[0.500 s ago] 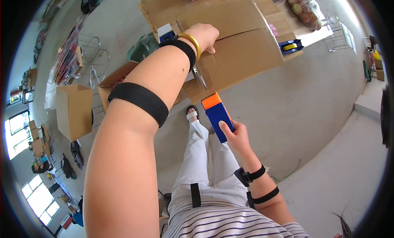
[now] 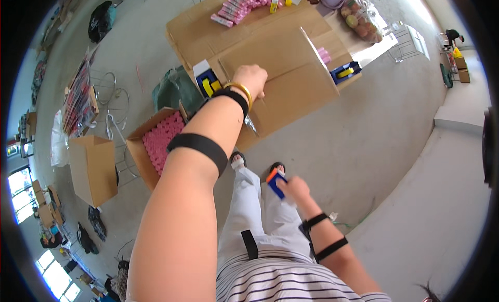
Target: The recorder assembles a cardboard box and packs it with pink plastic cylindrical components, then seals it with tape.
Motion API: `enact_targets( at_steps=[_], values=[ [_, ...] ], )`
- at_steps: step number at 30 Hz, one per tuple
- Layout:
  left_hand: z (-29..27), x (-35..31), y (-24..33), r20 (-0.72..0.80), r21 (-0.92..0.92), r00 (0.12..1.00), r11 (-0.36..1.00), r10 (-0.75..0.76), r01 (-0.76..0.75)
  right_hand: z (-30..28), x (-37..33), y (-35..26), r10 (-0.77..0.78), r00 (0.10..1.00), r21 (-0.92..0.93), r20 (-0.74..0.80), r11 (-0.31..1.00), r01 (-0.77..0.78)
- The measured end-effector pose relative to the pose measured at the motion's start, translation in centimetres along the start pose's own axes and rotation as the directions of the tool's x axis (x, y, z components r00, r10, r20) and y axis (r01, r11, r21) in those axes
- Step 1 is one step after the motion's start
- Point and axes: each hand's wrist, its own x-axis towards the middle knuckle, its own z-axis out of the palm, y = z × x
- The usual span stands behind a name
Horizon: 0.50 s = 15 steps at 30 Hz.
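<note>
My left hand [image 2: 250, 81] is on the top of a flat brown carton [image 2: 291, 75], its fingers curled under. Whether it pinches anything there is hidden. Low over my legs, my right hand [image 2: 296, 189] grips a blue block-shaped hand tool [image 2: 277, 188] with an orange end, the thumb lying along its side. Its exact kind is unclear, as the hand is slightly blurred. Close to my left wrist stands a blue tape dispenser [image 2: 208, 84] with a yellow core. A second tape dispenser [image 2: 345, 72] sits past the carton's right end.
Left of the carton, an open box [image 2: 136, 140] holds many pink pieces [image 2: 162, 139]. Pink packets [image 2: 244, 6] lie at the table's far side, with a bag of fruit [image 2: 359, 22] to their right. An upright carton [image 2: 93, 166] stands further left.
The view has shifted, showing more of the pink pieces and packets. My right hand has lowered the blue tool away from the carton, toward my legs. My left hand stays on the carton.
</note>
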Motion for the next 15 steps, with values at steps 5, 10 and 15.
enact_targets(
  at_steps=[5,10,15],
  values=[
    [-0.2,0.1,-0.2,-0.014,0.016,1.000,1.000,0.021,-0.020,-2.2,-3.0,4.1,0.042,0.989,0.042,0.141,0.998,-0.048],
    [0.9,-0.5,0.0,-0.168,0.002,0.985,0.999,-0.041,0.042,-13.9,-6.2,2.5,-0.260,0.941,0.823,-0.217,0.470,0.320],
    [1.3,-0.1,1.1,-0.188,-0.062,0.975,0.992,-0.117,0.107,-19.9,0.0,-3.9,-0.480,0.495,0.008,-0.724,0.712,0.702]
  ],
)
